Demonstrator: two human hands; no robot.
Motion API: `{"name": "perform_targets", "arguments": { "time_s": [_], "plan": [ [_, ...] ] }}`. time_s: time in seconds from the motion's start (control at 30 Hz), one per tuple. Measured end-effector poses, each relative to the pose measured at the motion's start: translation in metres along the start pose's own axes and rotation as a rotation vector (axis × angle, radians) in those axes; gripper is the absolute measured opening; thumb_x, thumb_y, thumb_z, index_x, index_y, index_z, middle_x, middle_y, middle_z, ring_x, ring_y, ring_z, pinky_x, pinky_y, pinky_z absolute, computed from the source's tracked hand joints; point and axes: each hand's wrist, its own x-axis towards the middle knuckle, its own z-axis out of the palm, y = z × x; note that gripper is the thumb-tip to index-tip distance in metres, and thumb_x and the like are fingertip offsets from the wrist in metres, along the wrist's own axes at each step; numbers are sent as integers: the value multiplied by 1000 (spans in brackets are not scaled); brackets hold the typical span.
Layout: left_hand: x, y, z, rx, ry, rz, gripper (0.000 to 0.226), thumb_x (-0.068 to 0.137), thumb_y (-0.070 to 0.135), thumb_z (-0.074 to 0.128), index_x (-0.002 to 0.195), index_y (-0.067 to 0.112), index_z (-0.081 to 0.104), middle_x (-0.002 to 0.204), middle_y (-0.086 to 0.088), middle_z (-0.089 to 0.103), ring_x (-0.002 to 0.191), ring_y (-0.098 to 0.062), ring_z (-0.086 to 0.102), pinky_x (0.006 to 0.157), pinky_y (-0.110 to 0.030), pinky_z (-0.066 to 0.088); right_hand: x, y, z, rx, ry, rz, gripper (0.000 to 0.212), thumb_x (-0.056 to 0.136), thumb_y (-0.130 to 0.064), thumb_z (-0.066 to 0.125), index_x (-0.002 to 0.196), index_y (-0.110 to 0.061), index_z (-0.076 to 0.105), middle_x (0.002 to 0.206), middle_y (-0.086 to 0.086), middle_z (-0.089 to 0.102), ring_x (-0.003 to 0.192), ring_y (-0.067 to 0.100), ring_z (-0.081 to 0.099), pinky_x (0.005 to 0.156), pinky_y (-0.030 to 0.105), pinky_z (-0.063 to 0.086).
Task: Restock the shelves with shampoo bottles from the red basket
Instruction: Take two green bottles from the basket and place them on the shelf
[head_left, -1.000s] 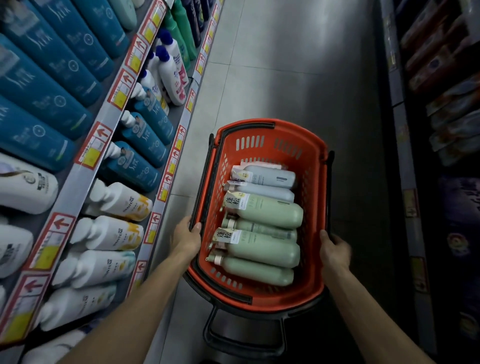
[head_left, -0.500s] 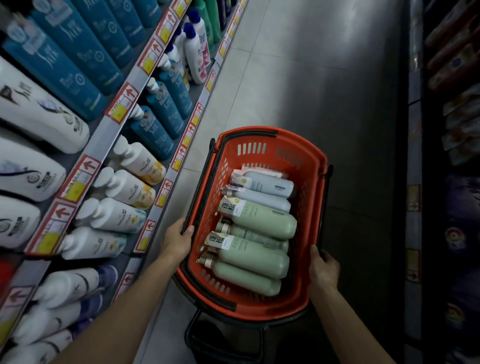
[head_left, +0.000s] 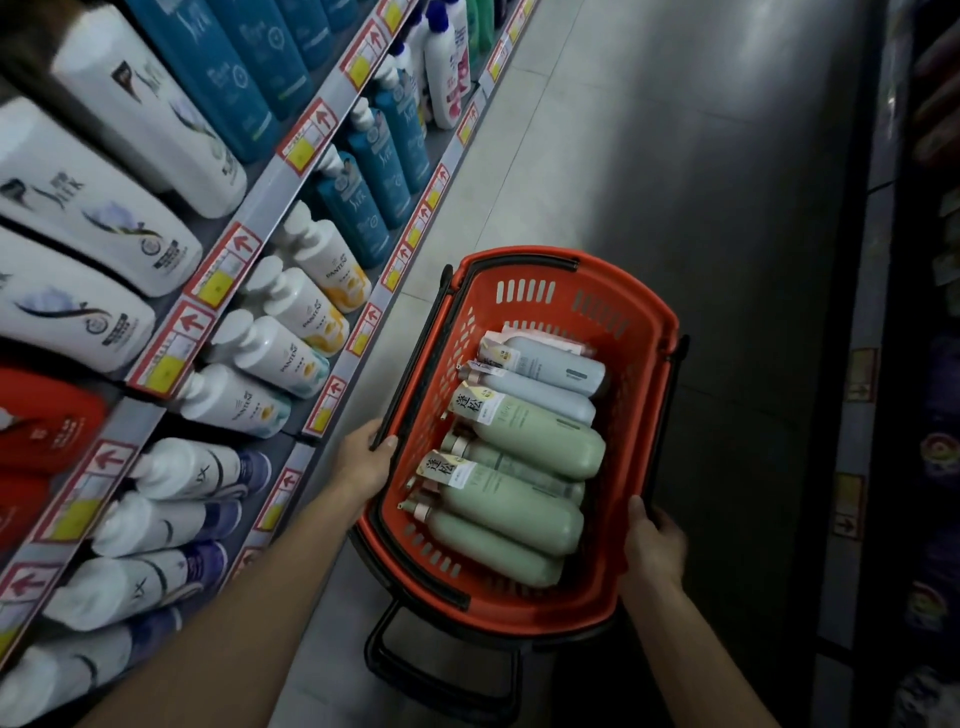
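Observation:
A red basket (head_left: 613, 306) hangs in front of me above the aisle floor. Inside it lie several shampoo bottles on their sides: pale green ones (head_left: 540, 441) nearer me and grey ones (head_left: 550, 364) at the far end. My left hand (head_left: 366, 457) grips the basket's left rim. At the near right side, my right hand (head_left: 652, 545) grips the rim, fingers curled over it. The shelves (head_left: 291, 192) on my left hold rows of white, blue and red bottles.
Price tags with red arrows (head_left: 223, 260) run along the shelf edges. A grey tiled floor (head_left: 649, 156) stretches ahead. A dark shelf unit (head_left: 919, 364) with goods lines the right side. A black handle (head_left: 395, 660) hangs below the basket's near end.
The view has dropped down the shelving, bringing lower rows of white and purple-capped bottles into sight. Both hands keep their hold on the basket, which has shifted slightly right and down.

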Motion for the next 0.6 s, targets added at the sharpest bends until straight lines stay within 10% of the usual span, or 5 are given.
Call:
{"name": "perform_targets", "arguments": {
  "time_s": [0.47, 0.6],
  "plan": [
    [-50, -57, -13, -6, 63, -53, 37, 103, 14, 53, 138, 4, 54, 136, -8, 58, 129, -26, 53, 105, -39, 44, -31, 54, -32, -38, -48, 39, 38, 100, -23, 58, 134, -7, 57, 122, 18, 66, 111, 38, 63, 101, 54, 50],
    [-69, -64, -19, -93, 95, -88, 19, 103, 26, 54, 96, 15, 67, 95, 2, 67, 101, -25, 64, 70, -24, 47, -41, 60, -43, -113, -86, -15, 42, 96, -31, 62, 131, -6, 61, 118, 18, 68, 107, 36, 65, 100, 52, 51]
  ]
}}
